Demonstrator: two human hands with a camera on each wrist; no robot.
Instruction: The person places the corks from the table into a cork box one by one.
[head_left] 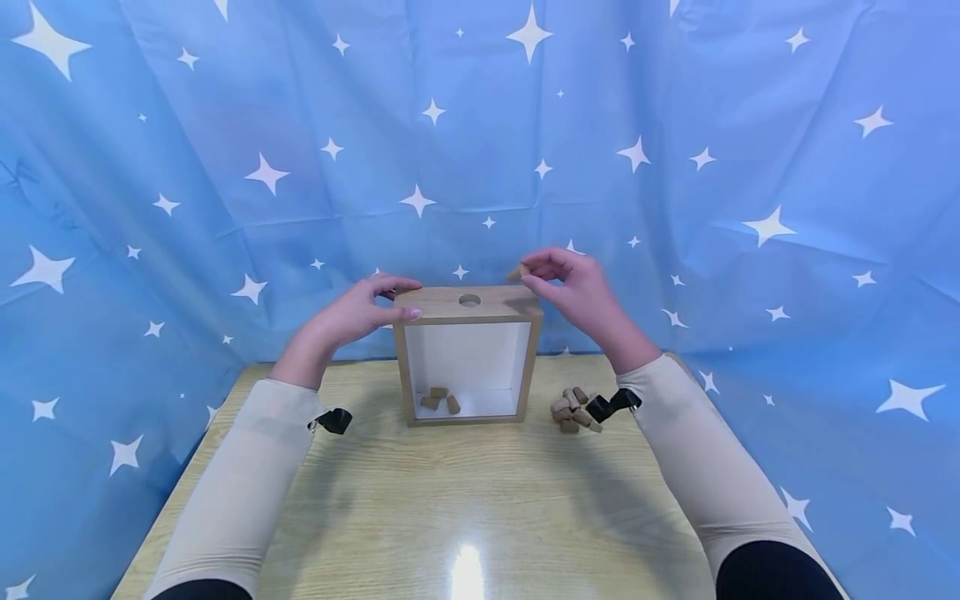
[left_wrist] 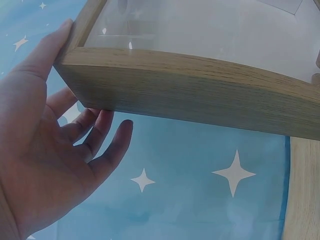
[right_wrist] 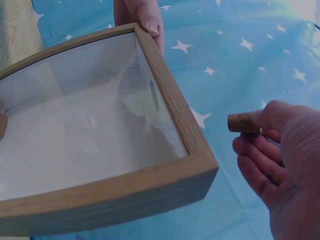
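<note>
A wooden shadow box [head_left: 530, 367] with a clear front and a round hole [head_left: 469, 300] in its top stands upright on the table. My left hand [head_left: 358, 310] grips its top left corner, thumb at the front edge and fingers at the back; the wrist view shows the thumb [left_wrist: 47, 52] against the frame. Above the box's top right corner, my right hand [head_left: 568, 282] pinches a cork [right_wrist: 243, 123] between thumb and fingers, apart from the wood. Inside the box, several corks [head_left: 438, 392] lie at the bottom left.
On the table [head_left: 420, 500], a small pile of corks [head_left: 572, 408] lies right of the box, below my right forearm. A blue curtain with white stars [head_left: 480, 167] hangs close behind the box. Small black wrist cameras [head_left: 335, 421] sit on both sleeves.
</note>
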